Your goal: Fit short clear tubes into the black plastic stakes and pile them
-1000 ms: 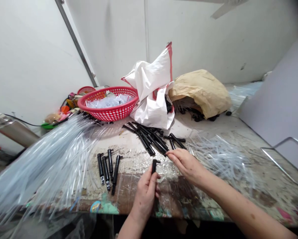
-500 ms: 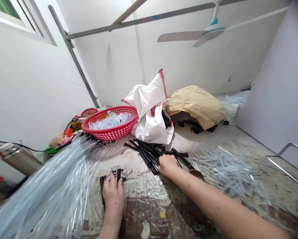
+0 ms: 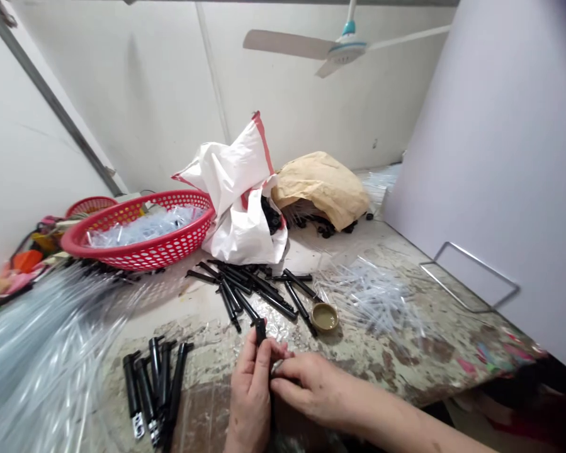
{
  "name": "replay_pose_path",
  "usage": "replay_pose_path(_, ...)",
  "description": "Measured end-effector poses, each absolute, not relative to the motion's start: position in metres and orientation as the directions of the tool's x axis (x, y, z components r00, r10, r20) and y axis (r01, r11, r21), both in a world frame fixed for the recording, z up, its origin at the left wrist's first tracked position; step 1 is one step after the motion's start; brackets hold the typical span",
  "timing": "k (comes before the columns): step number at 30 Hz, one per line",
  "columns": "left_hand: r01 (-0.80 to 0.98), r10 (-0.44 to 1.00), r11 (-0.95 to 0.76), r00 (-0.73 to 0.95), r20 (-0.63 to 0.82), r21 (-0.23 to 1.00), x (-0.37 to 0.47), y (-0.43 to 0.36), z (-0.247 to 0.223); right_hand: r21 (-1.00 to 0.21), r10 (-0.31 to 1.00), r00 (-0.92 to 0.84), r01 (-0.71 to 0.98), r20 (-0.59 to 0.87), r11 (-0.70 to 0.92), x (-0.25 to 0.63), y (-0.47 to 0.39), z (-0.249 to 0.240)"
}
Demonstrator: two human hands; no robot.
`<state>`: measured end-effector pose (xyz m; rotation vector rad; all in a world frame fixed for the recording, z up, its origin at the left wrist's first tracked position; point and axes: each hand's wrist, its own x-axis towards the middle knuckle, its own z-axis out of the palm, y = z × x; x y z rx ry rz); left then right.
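Note:
My left hand (image 3: 253, 390) is closed around a black plastic tube (image 3: 260, 329), whose upper end sticks out above the thumb. My right hand (image 3: 311, 385) meets it from the right, thumb and fingers pinched together. Whatever lies in that pinch is hidden by the fingers. Just beyond both hands lies a loose pile of black tubes (image 3: 264, 292). Several more black tubes (image 3: 155, 377) with short side stubs rest to the left of my left hand. A small round dish (image 3: 325, 318) of liquid sits beyond my right hand.
Clear thin tubes (image 3: 377, 296) are heaped at right, near a bent wire frame (image 3: 471, 277). Long clear tubing (image 3: 41, 377) spreads across the left. A red basket (image 3: 141, 248), a white sack (image 3: 240, 214) and brown paper (image 3: 325, 185) stand at the back.
My left hand has left the black tubes at left and moved right. My right hand has drawn back from the pile, and both meet at a black tube. The view has swung right.

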<state>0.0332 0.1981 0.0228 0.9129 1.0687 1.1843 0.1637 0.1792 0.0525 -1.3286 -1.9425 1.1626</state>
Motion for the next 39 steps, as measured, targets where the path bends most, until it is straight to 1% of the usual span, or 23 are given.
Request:
replay_pose_path(2, -0.259, 0.982, 0.188, 0.028, -0.187, 0.948, 0.036, 0.195, 0.023, -0.859, 0.944, -0.321, 0.501, -0.075, 0.102, 0.196, 0.181, 0.051)
replay_pose_path(4, -0.264, 0.972, 0.235, 0.037, -0.234, 0.935, 0.036, 0.193, 0.022, -0.829, 0.975, -0.176, 0.559, -0.136, -0.014, 0.233, 0.196, 0.051)
replay_pose_path(5, -0.273, 0.967, 0.255, 0.055, -0.25, 0.927, 0.036, 0.192, 0.021, -0.777, 0.984, -0.11, 0.629, -0.139, -0.039, 0.251, 0.206, 0.051)
replay_pose_path(6, -0.282, 0.962, 0.272, 0.085, -0.259, 0.92, 0.037, 0.191, 0.018, -0.663, 0.994, -0.031, 0.747, -0.103, -0.045, 0.267, 0.219, 0.051)
replay_pose_path(7, -0.286, 0.958, 0.286, 0.118, -0.263, 0.914, 0.038, 0.19, 0.015, -0.529, 0.997, 0.003, 0.848, -0.079, -0.045, 0.28, 0.231, 0.05)
replay_pose_path(9, -0.288, 0.947, 0.308, 0.185, -0.263, 0.907, 0.041, 0.188, 0.008, -0.414, 0.998, 0.047, 0.908, -0.042, -0.06, 0.296, 0.255, 0.044)
replay_pose_path(11, -0.296, 0.937, 0.329, 0.222, -0.27, 0.897, 0.043, 0.188, 0.001, -0.343, 0.997, 0.067, 0.936, -0.035, -0.075, 0.302, 0.272, 0.033)
replay_pose_path(13, -0.325, 0.936, 0.335, 0.222, -0.273, 0.885, 0.044, 0.189, -0.003, -0.276, 0.996, 0.082, 0.957, -0.036, -0.089, 0.3, 0.281, 0.021)
replay_pose_path(16, -0.34, 0.933, 0.342, 0.232, -0.274, 0.876, 0.043, 0.19, -0.004, -0.206, 0.995, 0.087, 0.974, -0.047, -0.095, 0.299, 0.285, 0.01)
replay_pose_path(20, -0.298, 0.928, 0.346, 0.244, -0.28, 0.89, 0.043, 0.19, -0.003, -0.16, 0.997, 0.059, 0.985, -0.054, -0.067, 0.306, 0.283, 0.011)
replay_pose_path(25, -0.264, 0.926, 0.341, 0.263, -0.272, 0.902, 0.044, 0.191, -0.005, -0.12, 0.999, 0.047, 0.992, -0.016, -0.048, 0.314, 0.274, 0.017)
replay_pose_path(29, -0.253, 0.931, 0.327, 0.253, -0.265, 0.91, 0.044, 0.191, -0.006, -0.128, 0.998, 0.051, 0.991, 0.032, -0.047, 0.32, 0.267, 0.023)
replay_pose_path(33, -0.255, 0.94, 0.295, 0.253, -0.231, 0.921, 0.044, 0.189, -0.006, -0.179, 0.997, 0.046, 0.983, 0.069, -0.033, 0.327, 0.257, 0.034)
replay_pose_path(35, -0.255, 0.938, 0.287, 0.271, -0.217, 0.923, 0.043, 0.189, -0.006, -0.218, 0.997, -0.005, 0.976, 0.081, 0.023, 0.323, 0.25, 0.039)
replay_pose_path(37, -0.268, 0.935, 0.285, 0.29, -0.205, 0.92, 0.042, 0.188, -0.006, -0.274, 0.99, -0.094, 0.954, 0.106, 0.12, 0.314, 0.242, 0.044)
replay_pose_path(38, -0.281, 0.935, 0.284, 0.292, -0.2, 0.917, 0.042, 0.187, -0.006, -0.284, 0.982, -0.14, 0.943, 0.125, 0.171, 0.308, 0.238, 0.045)
replay_pose_path(39, -0.294, 0.937, 0.283, 0.289, -0.197, 0.913, 0.042, 0.186, -0.006, -0.268, 0.973, -0.182, 0.939, 0.143, 0.215, 0.302, 0.234, 0.047)
